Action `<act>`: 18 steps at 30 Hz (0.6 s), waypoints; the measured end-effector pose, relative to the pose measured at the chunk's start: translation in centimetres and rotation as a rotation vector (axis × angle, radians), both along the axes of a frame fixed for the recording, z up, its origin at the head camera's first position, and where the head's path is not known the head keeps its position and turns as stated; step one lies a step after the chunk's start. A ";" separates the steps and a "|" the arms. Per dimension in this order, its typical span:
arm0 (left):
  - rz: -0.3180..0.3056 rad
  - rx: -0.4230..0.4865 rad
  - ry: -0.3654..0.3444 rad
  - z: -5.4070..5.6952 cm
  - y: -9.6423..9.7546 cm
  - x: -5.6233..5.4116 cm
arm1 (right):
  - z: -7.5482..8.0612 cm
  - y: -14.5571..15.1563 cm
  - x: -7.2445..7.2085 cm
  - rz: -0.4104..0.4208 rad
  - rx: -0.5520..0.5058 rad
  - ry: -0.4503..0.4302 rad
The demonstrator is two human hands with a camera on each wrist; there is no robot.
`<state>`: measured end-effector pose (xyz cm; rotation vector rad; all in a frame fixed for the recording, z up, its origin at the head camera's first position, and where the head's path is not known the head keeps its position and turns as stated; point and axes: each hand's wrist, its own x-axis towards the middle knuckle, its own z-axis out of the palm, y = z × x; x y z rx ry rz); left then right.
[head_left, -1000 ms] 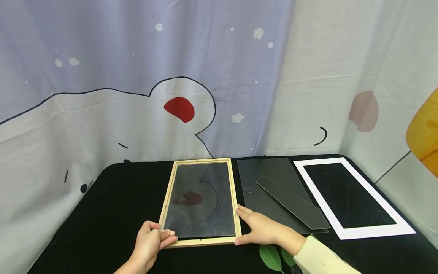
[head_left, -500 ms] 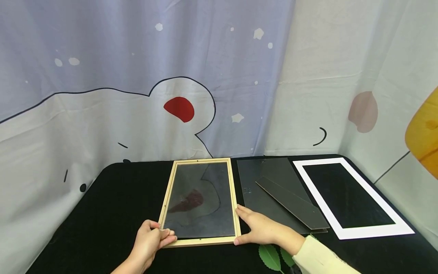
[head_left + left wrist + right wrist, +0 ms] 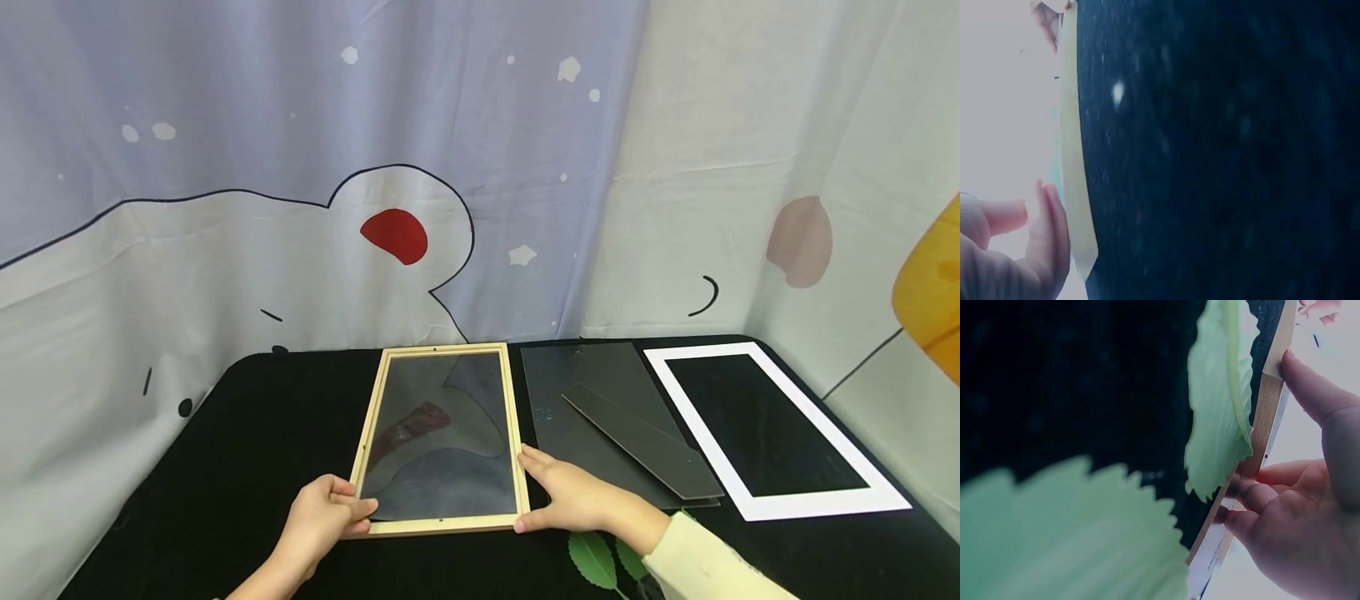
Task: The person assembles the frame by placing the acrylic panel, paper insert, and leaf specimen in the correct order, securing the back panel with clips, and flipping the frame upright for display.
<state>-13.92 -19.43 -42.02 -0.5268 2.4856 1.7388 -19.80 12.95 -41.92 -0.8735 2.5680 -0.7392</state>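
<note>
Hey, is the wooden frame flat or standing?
Flat: the wooden frame lies on the black tabletop; the left wrist view shows its side along it.

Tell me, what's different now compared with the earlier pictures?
The left hand has slid slightly left at the near-left corner of the wooden frame; whether it let go of anything is unclear. Reflections in the clear pane have shifted, the red one reaching higher, perhaps because the pane tilted. The right hand, wooden frame, dark boards, white border and leaves stayed put.
</note>
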 end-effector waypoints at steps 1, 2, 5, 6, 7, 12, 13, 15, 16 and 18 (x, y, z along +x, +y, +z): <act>-0.010 -0.028 -0.003 0.1 -0.1 0.0 | 0.0 0.0 0.0 0.001 0.000 0.001; -0.022 -0.058 -0.004 0.1 -0.2 0.0 | 0.0 0.0 0.0 0.003 0.000 0.002; -0.062 -0.154 -0.005 0.4 -0.4 0.1 | 0.1 0.0 0.1 0.002 -0.004 0.003; -0.078 -0.189 -0.004 0.5 -0.4 0.1 | 0.1 0.1 0.1 0.001 -0.006 0.002; -0.088 -0.222 -0.005 0.6 -0.5 0.1 | 0.2 0.1 0.1 0.000 -0.008 0.002; -0.130 -0.319 0.008 0.7 -0.5 0.2 | 0.3 0.1 0.2 -0.001 -0.009 0.002; -0.133 -0.331 0.012 0.7 -0.6 0.3 | 0.3 0.1 0.2 -0.001 -0.008 0.002; -0.143 -0.349 0.020 0.7 -0.6 0.3 | 0.3 0.0 0.1 -0.002 -0.008 0.001; -0.147 -0.357 0.023 0.7 -0.6 0.3 | 0.3 0.0 0.1 -0.002 -0.008 0.001; -0.151 -0.372 0.029 0.7 -0.7 0.3 | 0.2 0.0 0.1 -0.003 -0.007 -0.001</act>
